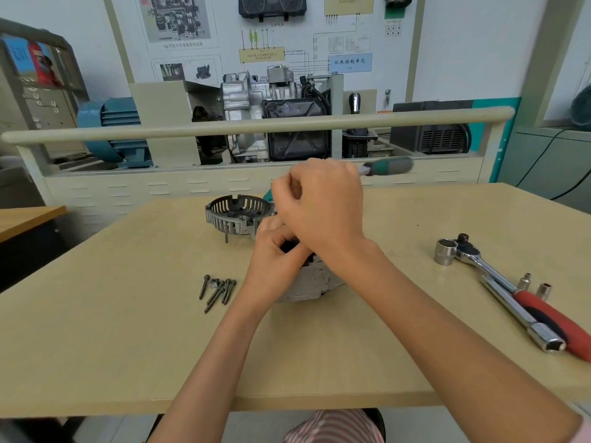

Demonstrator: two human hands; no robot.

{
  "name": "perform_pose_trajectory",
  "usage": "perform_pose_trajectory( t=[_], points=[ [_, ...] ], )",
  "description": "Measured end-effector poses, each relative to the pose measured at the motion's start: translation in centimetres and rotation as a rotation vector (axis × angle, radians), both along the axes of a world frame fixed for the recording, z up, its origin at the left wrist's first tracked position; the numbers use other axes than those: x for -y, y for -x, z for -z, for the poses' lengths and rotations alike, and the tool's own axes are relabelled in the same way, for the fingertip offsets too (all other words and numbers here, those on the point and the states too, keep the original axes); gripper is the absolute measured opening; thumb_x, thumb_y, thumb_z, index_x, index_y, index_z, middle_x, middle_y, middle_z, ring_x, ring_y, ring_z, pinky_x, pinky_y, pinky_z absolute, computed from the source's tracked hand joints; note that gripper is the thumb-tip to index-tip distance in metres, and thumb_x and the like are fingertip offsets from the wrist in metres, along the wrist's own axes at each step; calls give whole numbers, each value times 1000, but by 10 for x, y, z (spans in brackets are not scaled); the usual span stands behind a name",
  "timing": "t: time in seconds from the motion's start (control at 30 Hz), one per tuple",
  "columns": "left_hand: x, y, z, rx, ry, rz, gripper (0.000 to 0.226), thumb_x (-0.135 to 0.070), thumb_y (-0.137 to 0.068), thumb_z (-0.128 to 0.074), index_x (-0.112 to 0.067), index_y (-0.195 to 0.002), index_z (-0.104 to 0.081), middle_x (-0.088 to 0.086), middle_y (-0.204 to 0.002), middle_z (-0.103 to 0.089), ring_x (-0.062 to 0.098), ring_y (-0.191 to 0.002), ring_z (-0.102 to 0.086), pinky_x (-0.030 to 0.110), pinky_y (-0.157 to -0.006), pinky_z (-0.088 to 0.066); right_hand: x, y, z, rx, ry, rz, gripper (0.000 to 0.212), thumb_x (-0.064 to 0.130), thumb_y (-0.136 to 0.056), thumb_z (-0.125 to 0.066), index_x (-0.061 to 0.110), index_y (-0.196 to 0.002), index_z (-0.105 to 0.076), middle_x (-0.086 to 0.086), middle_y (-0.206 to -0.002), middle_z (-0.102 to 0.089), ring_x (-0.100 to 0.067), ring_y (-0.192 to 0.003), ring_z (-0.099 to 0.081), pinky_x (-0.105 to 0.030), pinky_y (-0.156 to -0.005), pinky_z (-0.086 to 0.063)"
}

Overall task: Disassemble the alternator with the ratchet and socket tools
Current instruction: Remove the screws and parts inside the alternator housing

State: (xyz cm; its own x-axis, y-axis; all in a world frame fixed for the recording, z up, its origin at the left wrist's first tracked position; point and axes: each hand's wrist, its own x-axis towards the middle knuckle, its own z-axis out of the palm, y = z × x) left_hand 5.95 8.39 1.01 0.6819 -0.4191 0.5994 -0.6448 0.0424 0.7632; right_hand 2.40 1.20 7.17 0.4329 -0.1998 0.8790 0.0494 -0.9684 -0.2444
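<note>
**Setting: auto-mech training workshop / teaching lab**

Wall display board (319, 36) w/ wiring diagrams, instrument cluster (272, 6) mounted on it, labelled control-unit box. Cutaway gearbox/engine assy (275, 113) on demo stand behind beige rail (256, 126); blue elec. motor (112, 129) at left, gear-shift lever (354, 102) at right. Grey cabinet (38, 91) far left. Plain wood-top table (128, 330) carries ratchet (499, 276), sockets, loose bolts (217, 290), alternator housing (238, 215).

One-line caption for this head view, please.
Both hands work a green-handled tool on the alternator body; ratchet lies unused.
</note>
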Motion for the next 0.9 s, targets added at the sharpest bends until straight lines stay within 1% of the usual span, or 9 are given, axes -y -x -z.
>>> perform_pose_trajectory(
  t=[0.1, 0.17, 0.23, 0.3, 0.37, 0.47, 0.53, 0.73, 0.9],
  points=[
    [-6, -4, -1, 27, -63, 68, 21, -32, -81, -57, -36, -64, -69, 7, -82, -56, 3, -90, -43, 20, -85, -33, 7, 0, -5, 38, -235, -433, 48, 22, -86, -43, 16, -40, -30, 4, -39, -29, -10, -43, -30, -26, -57, -26],
    [-8, -7, 0, 45, -71, 90, 27, -29, -87, -59, -43, -65, -67, -5, -75, -51, 4, -86, -42, 19, -83, -31, 10, 0, -6, 26, -414, -642, 53, 23, -89, -39, -1, -42, -39, -14, -40, -36, -21, -43, -36, -31, -53, -31],
    [-7, -9, 1, 61, -46, 84, 32, -22, -88, -61, -44, -67, -66, -7, -70, -47, 3, -82, -41, 19, -81, -30, 9, 0, -5, 46, -476, -698, 54, 22, -90, -37, -5, -44, -41, -21, -43, -39, -27, -45, -39, -35, -54, -36],
    [-5, -9, 1, 76, -19, 71, 26, -22, -85, -64, -40, -66, -68, 12, -74, -52, 7, -81, -42, 24, -84, -31, 5, -1, -1, 146, -402, -585, 50, 17, -91, -40, 0, -44, -38, -13, -42, -36, -27, -46, -36, -36, -54, -31],
    [-2, -9, 2, 90, 12, 44, 24, -24, -80, -62, -33, -58, -69, 19, -72, -54, 7, -78, -43, 29, -84, -34, 4, -3, 5, 212, -217, -279, 42, 16, -88, -46, 14, -48, -34, 3, -47, -33, -17, -51, -32, -30, -60, -26],
    [2, -7, 4, 92, 50, 5, 7, -28, -72, -60, -28, -68, -67, -4, -65, -51, -4, -75, -43, 27, -77, -33, 3, -3, 14, 195, 7, 172, 21, 19, -80, -52, 13, -60, -53, 0, -58, -46, -16, -61, -36, -29, -66, -25],
    [3, -7, 5, 91, 61, 1, 9, -30, -70, -60, -31, -63, -65, -11, -69, -51, -3, -81, -44, 27, -77, -35, 2, 0, 14, 185, 13, 177, 19, 19, -78, -52, 12, -61, -54, -1, -59, -48, -16, -62, -37, -30, -66, -25],
    [-7, -6, -2, 18, -44, 80, 26, -32, -78, -57, -50, -60, -67, 10, -86, -56, -1, -91, -43, 23, -82, -35, 3, 2, -1, 136, -151, -421, 37, 13, -79, -46, 17, -46, -28, 8, -43, -25, -12, -50, -28, -26, -62, -24],
    [-8, -7, 0, 67, -59, 73, 21, -37, -80, -59, -45, -62, -66, 17, -82, -52, 14, -88, -45, 32, -90, -35, 7, 3, -5, 28, -430, -720, 44, 12, -84, -43, -6, -44, -38, -25, -47, -38, -35, -54, -38, -40, -57, -35]
  ],
)
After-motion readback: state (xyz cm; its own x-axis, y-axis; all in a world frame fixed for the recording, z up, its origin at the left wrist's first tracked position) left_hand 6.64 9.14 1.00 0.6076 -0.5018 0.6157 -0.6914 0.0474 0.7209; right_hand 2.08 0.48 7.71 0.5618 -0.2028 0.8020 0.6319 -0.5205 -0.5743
